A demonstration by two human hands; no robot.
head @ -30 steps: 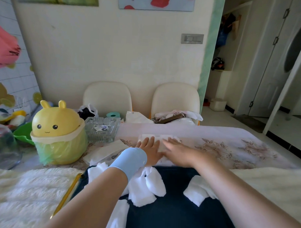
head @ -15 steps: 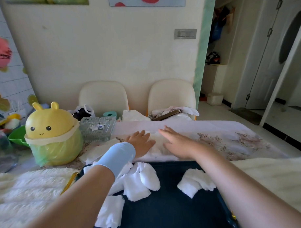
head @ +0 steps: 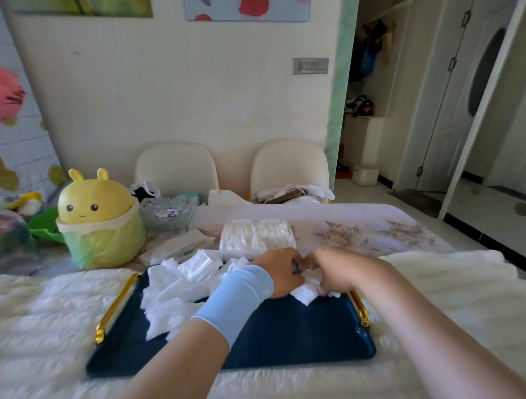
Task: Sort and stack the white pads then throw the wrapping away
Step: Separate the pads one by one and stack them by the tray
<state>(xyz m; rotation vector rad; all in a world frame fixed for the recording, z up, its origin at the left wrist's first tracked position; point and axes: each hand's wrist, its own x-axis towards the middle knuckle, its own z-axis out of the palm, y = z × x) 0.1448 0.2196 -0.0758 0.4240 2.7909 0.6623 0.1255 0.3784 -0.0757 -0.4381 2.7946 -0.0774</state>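
Gripping one crumpled white pad (head: pixel 307 290) between them, the left hand (head: pixel 278 271) and the right hand (head: pixel 332 269) meet at the far edge of the dark blue tray (head: pixel 295 334), fingers curled into the pad. A light blue sleeve (head: pixel 237 294) covers the left wrist and crosses the tray's middle. A loose heap of white pads (head: pixel 178 283) fills the tray's far left corner. Just beyond the tray's far edge, a neat stack of pads (head: pixel 257 236) lies on the table. Off the tray's far left corner stands a yellow eared bin (head: pixel 100 220), with a glass dish (head: pixel 169 214) behind it. The tray's near half shows dark surface. Gold handles (head: pixel 116 307) line both short sides, and a fluffy white cloth (head: pixel 461 295) spreads under the tray and out to each side.
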